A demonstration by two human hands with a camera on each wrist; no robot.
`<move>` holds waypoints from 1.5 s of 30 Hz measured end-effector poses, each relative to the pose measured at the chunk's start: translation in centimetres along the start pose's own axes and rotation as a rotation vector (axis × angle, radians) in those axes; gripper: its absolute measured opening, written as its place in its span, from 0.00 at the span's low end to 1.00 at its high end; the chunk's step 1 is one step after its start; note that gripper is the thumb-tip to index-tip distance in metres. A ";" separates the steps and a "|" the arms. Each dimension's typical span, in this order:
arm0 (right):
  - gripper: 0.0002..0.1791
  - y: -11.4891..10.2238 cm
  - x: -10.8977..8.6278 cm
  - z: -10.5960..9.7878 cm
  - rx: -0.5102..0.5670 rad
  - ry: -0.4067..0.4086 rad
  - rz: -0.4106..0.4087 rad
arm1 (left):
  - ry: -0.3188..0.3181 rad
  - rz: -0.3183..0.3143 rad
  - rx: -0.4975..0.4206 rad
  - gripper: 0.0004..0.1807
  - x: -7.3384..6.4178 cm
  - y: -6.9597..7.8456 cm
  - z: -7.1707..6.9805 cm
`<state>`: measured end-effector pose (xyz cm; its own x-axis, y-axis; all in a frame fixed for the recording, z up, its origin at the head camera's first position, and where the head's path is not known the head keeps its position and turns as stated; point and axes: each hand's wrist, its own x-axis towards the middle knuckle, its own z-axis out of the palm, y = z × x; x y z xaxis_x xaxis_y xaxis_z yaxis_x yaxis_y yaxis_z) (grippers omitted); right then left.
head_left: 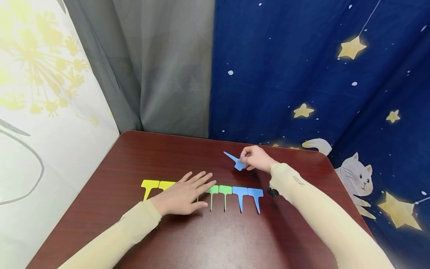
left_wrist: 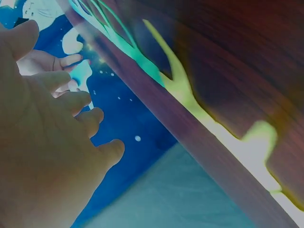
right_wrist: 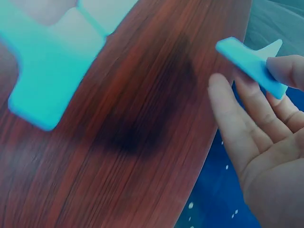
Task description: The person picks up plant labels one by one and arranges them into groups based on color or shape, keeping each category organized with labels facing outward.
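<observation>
My right hand (head_left: pixel 258 158) pinches a blue T-shaped plant label (head_left: pixel 239 165) by its wide head, between thumb and fingers, with the pointed stem angled away to the left. In the right wrist view, this held label (right_wrist: pixel 251 64) is off the table. Below it lies a row of similar labels set side by side, stems towards me: yellow labels (head_left: pixel 150 184) at the left, green labels (head_left: pixel 225 189) in the middle and two blue labels (head_left: pixel 240 191) at the right end. My left hand (head_left: pixel 181 195), palm down with fingers spread, is over the row and hides part of it.
The dark red-brown wooden table (head_left: pixel 215 239) has its far edge close to a grey curtain (head_left: pixel 174 74) and a blue curtain (head_left: pixel 275 74) with stars and a cat. A white patterned cloth (head_left: pixel 50 123) hangs along the left side.
</observation>
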<state>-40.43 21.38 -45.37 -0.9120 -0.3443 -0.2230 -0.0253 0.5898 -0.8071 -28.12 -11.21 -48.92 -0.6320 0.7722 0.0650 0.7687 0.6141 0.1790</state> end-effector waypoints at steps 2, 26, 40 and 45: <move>0.09 0.3 -0.9 -0.7 -0.002 -0.007 0.004 | -0.011 0.017 -0.003 0.40 0.8 0.4 0.1; 0.05 5.3 -8.0 -3.5 -0.040 0.066 -0.085 | -0.125 0.111 -0.029 0.39 6.2 3.5 1.1; 0.16 7.7 -10.7 -5.3 0.056 -0.051 0.026 | -0.167 0.134 -0.017 0.39 8.1 4.6 1.5; 0.18 8.3 -11.0 -5.6 -0.024 -0.070 0.004 | -0.176 0.145 0.000 0.38 8.5 4.9 1.5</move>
<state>-32.88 34.18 -46.49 -0.8811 -0.3919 -0.2647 -0.0324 0.6085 -0.7929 -29.63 -1.37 -49.01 -0.4877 0.8691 -0.0823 0.8505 0.4943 0.1799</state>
